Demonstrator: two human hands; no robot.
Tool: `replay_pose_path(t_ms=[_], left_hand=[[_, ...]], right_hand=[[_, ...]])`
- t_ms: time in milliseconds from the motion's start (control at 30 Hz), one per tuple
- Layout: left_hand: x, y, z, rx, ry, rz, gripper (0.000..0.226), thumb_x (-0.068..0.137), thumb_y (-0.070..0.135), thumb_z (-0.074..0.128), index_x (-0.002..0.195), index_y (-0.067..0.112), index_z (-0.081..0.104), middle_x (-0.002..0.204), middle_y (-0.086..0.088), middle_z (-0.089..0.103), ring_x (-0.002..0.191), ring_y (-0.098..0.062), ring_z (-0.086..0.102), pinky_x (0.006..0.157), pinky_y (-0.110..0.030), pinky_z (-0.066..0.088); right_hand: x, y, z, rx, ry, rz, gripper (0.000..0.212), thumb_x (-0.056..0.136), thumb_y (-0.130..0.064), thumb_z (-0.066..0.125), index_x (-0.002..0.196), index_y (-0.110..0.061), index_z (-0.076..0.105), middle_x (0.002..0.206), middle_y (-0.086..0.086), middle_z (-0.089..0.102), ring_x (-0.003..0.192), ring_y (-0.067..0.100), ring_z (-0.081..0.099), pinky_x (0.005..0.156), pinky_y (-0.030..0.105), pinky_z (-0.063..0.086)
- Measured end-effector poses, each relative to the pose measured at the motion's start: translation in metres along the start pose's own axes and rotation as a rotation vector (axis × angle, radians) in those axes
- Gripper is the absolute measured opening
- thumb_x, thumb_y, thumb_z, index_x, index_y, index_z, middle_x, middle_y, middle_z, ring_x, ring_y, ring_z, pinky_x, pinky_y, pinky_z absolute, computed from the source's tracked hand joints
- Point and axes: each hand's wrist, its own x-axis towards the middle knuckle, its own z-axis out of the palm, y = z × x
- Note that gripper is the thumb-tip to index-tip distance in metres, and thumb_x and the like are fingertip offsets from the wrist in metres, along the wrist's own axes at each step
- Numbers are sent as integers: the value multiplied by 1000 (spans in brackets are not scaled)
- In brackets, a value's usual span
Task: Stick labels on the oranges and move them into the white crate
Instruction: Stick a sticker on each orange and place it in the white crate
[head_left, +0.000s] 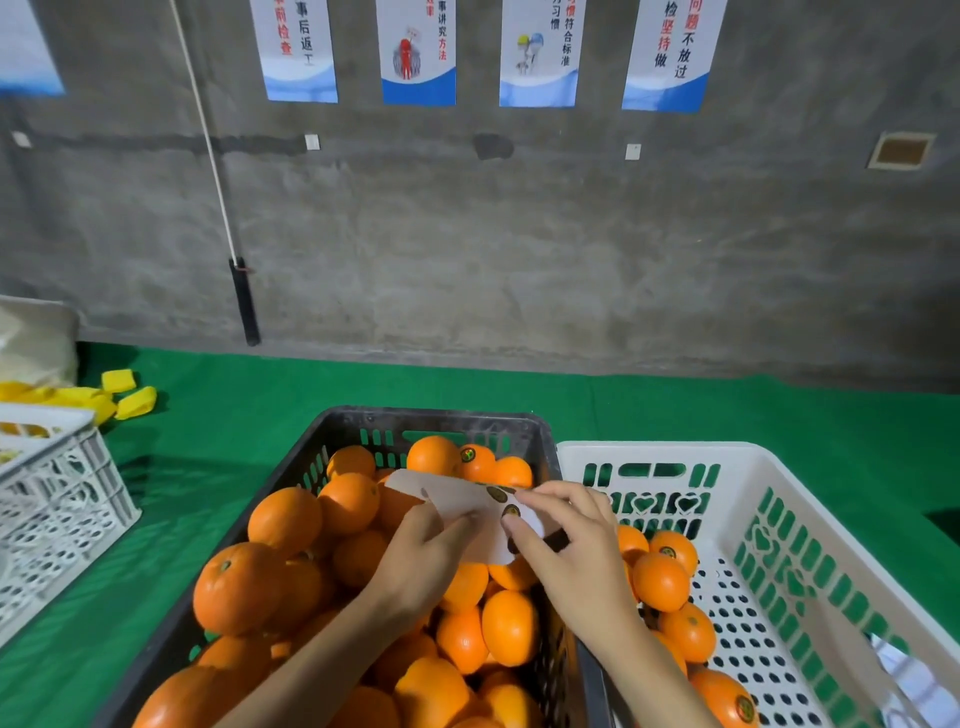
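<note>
Round oranges (284, 519) are heaped in a black slotted plastic crate (447, 418) on the green tabletop (260, 395); labelled oranges (660, 582) lie in the white perforated plastic crate (675, 449) just beside it. Above the heap a white label sheet (457, 499) is gripped by the left hand (415, 551), and a round dark label (510, 512) on it is pinched by the right hand (566, 545)

Yellow pieces (120, 381) on green cloth (675, 415), wall posters (418, 52) above

Open room lies over the right half of the white crate (670, 448); labelled oranges (661, 582) fill its left side, hard against the heaped black crate (441, 417) wall
</note>
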Motion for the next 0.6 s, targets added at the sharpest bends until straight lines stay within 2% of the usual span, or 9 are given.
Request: replay_pose_path(t_ms=[67, 200, 267, 300, 333, 467, 600], left_hand=[[2, 0, -1, -30, 4, -28, 29, 103, 27, 54, 88, 16, 76, 78, -6, 67, 80, -12, 64, 71, -29, 50], [3, -1, -1, -166, -83, -21, 33, 92, 40, 56, 96, 11, 73, 94, -7, 70, 87, -23, 64, 78, -26, 50], [3, 1, 0, -173, -98, 1, 32, 95, 43, 61, 93, 14, 74, 90, -8, 71, 82, -25, 66, 74, -20, 51], [2, 3, 0, -168, -92, 13, 31, 96, 43, 62, 92, 17, 76, 86, -5, 72, 80, -21, 68, 72, -17, 51], [3, 4, 0, -163, -87, 21, 30, 98, 41, 61, 92, 18, 78, 85, -3, 73, 79, -17, 69, 72, -16, 51], [2, 5, -2, -221, -91, 9, 21, 96, 36, 62, 105, 25, 77, 108, -1, 75, 104, -16, 70, 83, -21, 56], [1, 7, 0, -228, -85, -8, 20, 94, 39, 61, 102, 31, 77, 107, 2, 75, 101, -14, 71, 80, -18, 55]], right_hand=[[-1, 1, -1, -4, 1, -18, 47, 85, -62, 54, 120, -35, 69, 114, -26, 50, 118, 1, 40, 102, 25, 33], [-1, 0, -1, -16, 7, -23, 33, 88, -41, 68, 120, -32, 71, 109, -26, 53, 112, 0, 45, 98, 27, 40], [-2, -2, -2, 2, 23, -39, 30, 88, -30, 73, 118, -30, 73, 107, -24, 57, 108, 3, 52, 93, 31, 46], [-3, -3, -3, -11, 35, -63, 29, 88, -27, 74, 117, -29, 74, 106, -22, 60, 105, 5, 54, 90, 33, 47], [-3, -4, -3, -30, 44, -87, 29, 87, -26, 75, 116, -27, 74, 106, -19, 62, 103, 7, 56, 89, 35, 48], [-4, -7, -3, -8, 6, -67, 29, 88, -25, 75, 116, -25, 72, 109, -17, 61, 108, 7, 55, 93, 34, 48], [-5, -7, -4, -7, 25, -62, 22, 88, -23, 76, 109, -25, 73, 105, -18, 60, 103, 8, 56, 87, 35, 51]])
